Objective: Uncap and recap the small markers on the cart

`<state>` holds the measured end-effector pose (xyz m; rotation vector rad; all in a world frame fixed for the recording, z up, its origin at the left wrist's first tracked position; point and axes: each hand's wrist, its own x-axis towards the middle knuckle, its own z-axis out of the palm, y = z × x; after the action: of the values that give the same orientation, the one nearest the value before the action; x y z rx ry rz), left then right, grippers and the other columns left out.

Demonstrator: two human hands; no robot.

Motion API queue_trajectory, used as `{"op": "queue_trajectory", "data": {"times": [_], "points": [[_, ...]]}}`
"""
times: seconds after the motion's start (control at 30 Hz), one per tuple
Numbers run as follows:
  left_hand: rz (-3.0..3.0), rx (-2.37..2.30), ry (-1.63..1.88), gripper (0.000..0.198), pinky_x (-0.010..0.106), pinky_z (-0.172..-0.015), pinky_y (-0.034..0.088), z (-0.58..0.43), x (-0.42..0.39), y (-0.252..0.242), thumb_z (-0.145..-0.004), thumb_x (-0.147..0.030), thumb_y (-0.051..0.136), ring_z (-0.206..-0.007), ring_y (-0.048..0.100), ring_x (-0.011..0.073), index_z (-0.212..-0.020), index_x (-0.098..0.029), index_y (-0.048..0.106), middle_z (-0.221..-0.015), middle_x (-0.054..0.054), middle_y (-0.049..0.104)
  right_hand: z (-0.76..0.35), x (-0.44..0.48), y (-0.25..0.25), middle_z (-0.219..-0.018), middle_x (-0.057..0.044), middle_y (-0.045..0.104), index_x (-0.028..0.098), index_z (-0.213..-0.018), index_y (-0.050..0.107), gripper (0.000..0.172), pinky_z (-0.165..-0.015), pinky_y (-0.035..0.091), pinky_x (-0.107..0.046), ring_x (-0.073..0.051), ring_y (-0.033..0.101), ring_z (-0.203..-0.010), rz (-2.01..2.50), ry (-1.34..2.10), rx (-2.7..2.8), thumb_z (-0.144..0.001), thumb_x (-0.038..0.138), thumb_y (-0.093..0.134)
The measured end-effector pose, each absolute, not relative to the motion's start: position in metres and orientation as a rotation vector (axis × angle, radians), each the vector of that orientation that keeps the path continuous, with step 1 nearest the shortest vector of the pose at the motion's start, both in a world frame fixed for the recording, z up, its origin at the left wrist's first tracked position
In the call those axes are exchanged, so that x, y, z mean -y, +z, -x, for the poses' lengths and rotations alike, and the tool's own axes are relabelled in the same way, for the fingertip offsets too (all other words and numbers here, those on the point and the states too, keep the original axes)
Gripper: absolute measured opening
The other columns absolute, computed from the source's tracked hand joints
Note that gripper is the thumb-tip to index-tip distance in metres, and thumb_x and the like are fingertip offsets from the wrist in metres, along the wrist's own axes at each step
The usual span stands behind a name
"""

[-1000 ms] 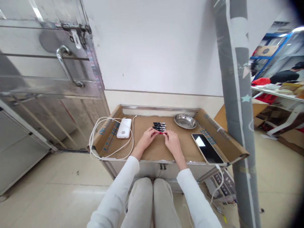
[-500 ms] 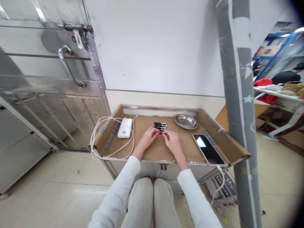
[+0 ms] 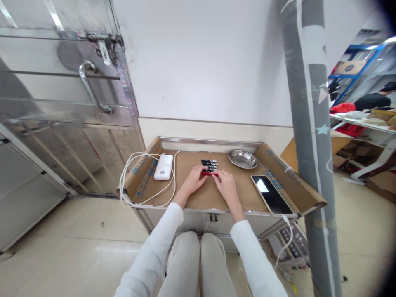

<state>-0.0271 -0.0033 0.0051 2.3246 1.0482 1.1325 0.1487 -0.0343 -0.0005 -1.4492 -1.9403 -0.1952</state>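
A red pen [image 3: 209, 173] lies crosswise at the near end of a row of several black pens [image 3: 209, 163] on the cardboard-covered tabletop. At its left end, my left hand [image 3: 194, 180] has the thumb on the near side and the fingers on the far side. My right hand [image 3: 225, 182] pinches the right end with bent fingers. Both hands rest low at the cardboard, close together. The fingertips partly cover the nearest black pens. Whether the red pen touches the cardboard is hard to see.
A white power bank [image 3: 163, 167] with a looped white cable [image 3: 136, 203] is on the left. On the right are a round metal dish [image 3: 243, 159] and a phone [image 3: 271, 194]. Raised cardboard sides [image 3: 293, 181] border the tabletop. A wrapped grey pole [image 3: 318, 144] stands beside it.
The red pen now shows along more of its length between my hands. My fingers have spread slightly and the thumbs shifted a little; the black pens stay in their row.
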Motion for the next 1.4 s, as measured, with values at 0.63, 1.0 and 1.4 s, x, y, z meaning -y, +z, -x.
{"op": "queue_trajectory", "data": {"times": [0.63, 1.0, 1.4], "points": [[-2.539, -1.392, 0.958, 0.011, 0.036, -0.086, 0.040, 0.022, 0.005, 0.007, -0.088, -0.025, 0.051, -0.094, 0.053, 0.0207, -0.096, -0.020, 0.057, -0.096, 0.005, 0.062, -0.152, 0.035, -0.002, -0.093, -0.008, 0.068, 0.019, -0.097, 0.059, 0.026, -0.077, 0.036, -0.031, -0.020, 0.059, -0.084, 1.514, -0.149, 1.776, -0.095, 0.030, 0.036], [-2.617, -1.438, 0.954, 0.013, 0.034, -0.087, 0.039, 0.022, 0.010, 0.015, -0.090, -0.024, 0.050, -0.098, 0.053, 0.0206, -0.102, -0.022, 0.054, -0.104, 0.003, 0.062, -0.151, 0.037, 0.001, -0.095, -0.007, 0.067, 0.020, -0.099, 0.060, 0.027, -0.081, 0.038, -0.032, -0.020, 0.058, -0.089, 1.467, -0.157, 1.764, -0.095, 0.031, 0.035], [-2.640, -1.337, 0.913, 0.015, 0.036, -0.089, 0.039, 0.022, 0.009, 0.014, -0.091, -0.023, 0.047, -0.100, 0.052, 0.0207, -0.104, -0.022, 0.054, -0.107, 0.005, 0.060, -0.150, 0.034, -0.002, -0.107, -0.010, 0.067, 0.019, -0.114, 0.059, 0.033, -0.087, 0.044, -0.036, -0.021, 0.061, -0.095, 1.354, -0.058, 1.887, -0.093, 0.025, 0.034]]}}
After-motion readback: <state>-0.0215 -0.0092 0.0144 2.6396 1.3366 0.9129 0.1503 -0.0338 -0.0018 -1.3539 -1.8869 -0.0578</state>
